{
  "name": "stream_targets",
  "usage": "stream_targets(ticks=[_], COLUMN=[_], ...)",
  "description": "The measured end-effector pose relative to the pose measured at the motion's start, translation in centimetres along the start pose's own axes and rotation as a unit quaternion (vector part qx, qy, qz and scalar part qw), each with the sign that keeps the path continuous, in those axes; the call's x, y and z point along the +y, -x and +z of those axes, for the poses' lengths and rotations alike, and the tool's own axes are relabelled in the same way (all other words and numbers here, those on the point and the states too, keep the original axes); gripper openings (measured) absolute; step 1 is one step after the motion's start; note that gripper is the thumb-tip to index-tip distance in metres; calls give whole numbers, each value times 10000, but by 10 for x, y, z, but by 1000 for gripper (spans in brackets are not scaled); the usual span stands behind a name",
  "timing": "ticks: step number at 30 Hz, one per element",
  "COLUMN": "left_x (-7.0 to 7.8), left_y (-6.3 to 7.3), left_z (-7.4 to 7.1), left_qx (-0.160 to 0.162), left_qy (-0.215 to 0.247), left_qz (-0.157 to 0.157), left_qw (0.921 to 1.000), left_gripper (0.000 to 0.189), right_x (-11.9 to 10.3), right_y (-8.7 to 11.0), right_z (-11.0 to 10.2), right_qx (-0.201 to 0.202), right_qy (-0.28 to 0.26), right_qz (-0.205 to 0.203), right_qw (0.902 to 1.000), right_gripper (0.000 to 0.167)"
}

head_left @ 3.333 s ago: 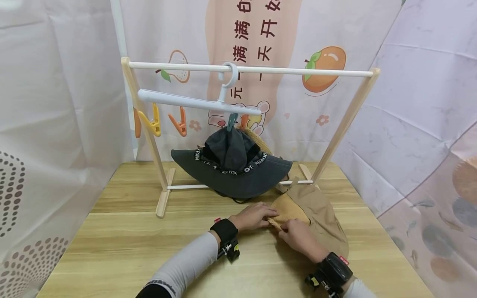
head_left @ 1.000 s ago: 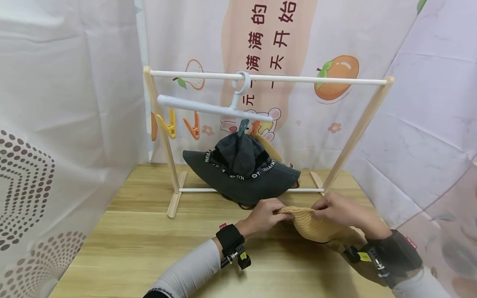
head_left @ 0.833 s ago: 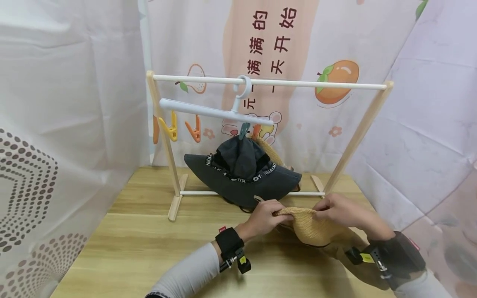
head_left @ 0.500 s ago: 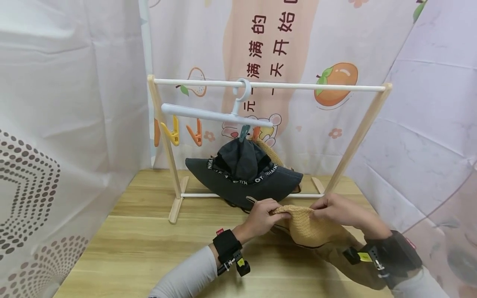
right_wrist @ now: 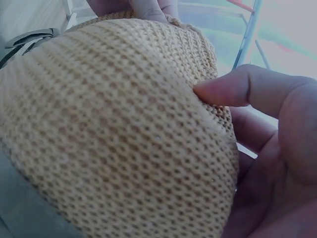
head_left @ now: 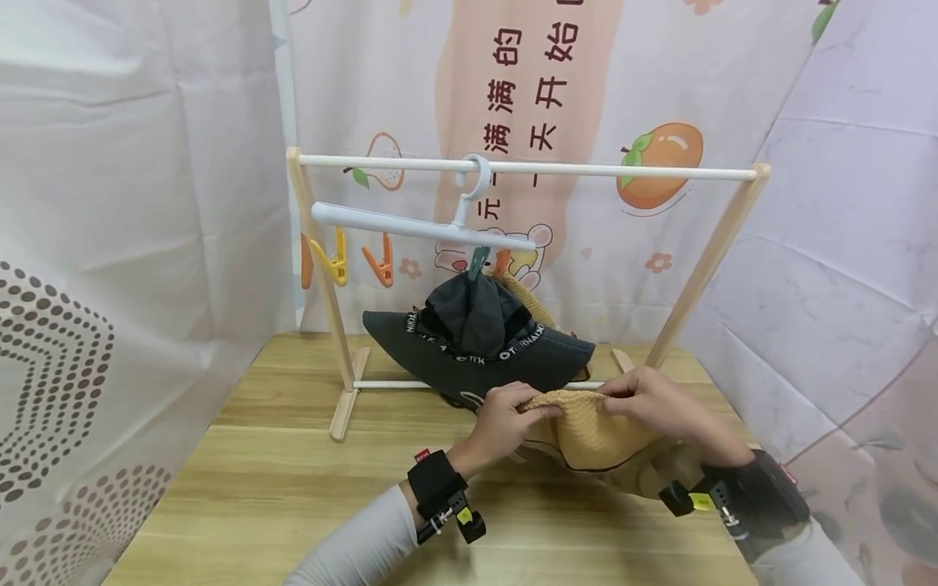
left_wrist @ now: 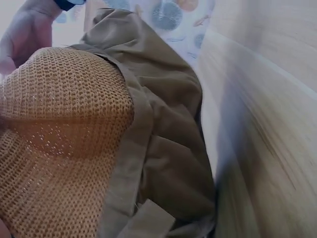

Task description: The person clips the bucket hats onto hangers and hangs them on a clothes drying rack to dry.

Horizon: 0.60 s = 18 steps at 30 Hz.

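A sun hat with a yellow knitted crown [head_left: 582, 431] and khaki cloth brim [left_wrist: 171, 173] is held up off the wooden table by both hands. My left hand [head_left: 506, 423] pinches the crown's top on the left. On the right, my right hand [head_left: 652, 407] pinches the same crown between thumb and fingers; the thumb [right_wrist: 223, 91] presses the knit in the right wrist view. Just behind them, a dark bucket hat [head_left: 476, 370] hangs under a teal clothespin [head_left: 479, 263] from a pale blue hanger [head_left: 396, 221].
The hanger hooks over the white bar [head_left: 601, 171] of a wooden rack. A yellow clothespin [head_left: 339, 259] and an orange clothespin [head_left: 383, 262] hang on its left. Another orange clothespin [head_left: 502, 262] and a woven yellow piece [head_left: 535, 303] show behind the dark hat. Printed curtains surround the table [head_left: 242, 496].
The hat lay on the table with its brim spread to the right; the hands have since gathered its crown and lifted it. In the last half second they moved slightly up toward the rack.
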<state>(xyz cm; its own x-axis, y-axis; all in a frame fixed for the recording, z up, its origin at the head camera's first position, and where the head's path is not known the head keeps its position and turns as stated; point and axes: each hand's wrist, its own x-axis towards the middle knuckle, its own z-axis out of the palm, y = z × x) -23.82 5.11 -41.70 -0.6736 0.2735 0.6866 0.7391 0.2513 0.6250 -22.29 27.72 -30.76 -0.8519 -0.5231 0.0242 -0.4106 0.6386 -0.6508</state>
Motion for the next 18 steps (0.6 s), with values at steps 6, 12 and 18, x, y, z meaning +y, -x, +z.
stream_targets(ticks=[6,12,18], left_x=[10,13,11], left_y=[-7,-9,-6], left_z=[-8,-14,-21], left_qx=[-234,-179,-93], left_qy=[499,567,557], left_qz=[-1271,-1526,-1513], left_qw=[9904,9865,9869], left_gripper=[17,16,16], right_x=[0,-1,1], right_y=[-4,-6,-9], right_z=[3,5,12], right_qx=[212,289,233], right_qy=[-225,-342,-389], right_qz=[160,-12,105], right_qw=[9994,9990,9989], right_gripper=[16,14,13])
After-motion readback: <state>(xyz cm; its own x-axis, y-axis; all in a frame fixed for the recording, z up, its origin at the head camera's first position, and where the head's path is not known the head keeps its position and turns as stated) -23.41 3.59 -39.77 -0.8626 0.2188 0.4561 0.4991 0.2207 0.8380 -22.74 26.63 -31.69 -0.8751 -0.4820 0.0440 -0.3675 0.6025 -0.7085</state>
